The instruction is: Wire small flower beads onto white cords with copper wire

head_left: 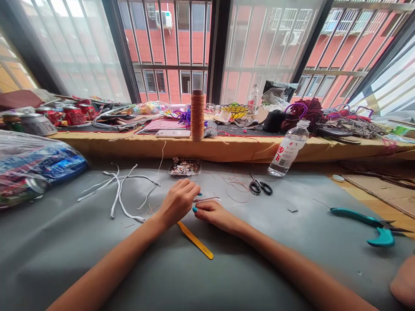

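Note:
My left hand (180, 199) is closed, its fingertips pinched near a thin wire. Close beside it on the right, my right hand (215, 214) is also closed, thumb against the curled fingers, on a narrow white cord (209, 199) that reaches out to the right. The exact grip of the left fingertips is hidden. Yellow tweezers (196, 241) lie on the grey mat (227, 276) just below the hands. Behind the hands sits a clear tray of small beads (184, 167). Loose copper wire (238, 185) and black-handled scissors (260, 186) lie to the right of it.
White cords (119, 190) lie at the left, near a plastic bag of cans (35, 166). A water bottle (288, 149) leans at the back right. Teal pliers (366, 220) rest at the far right. A thread spool (197, 115) stands on the cluttered ledge (145, 146).

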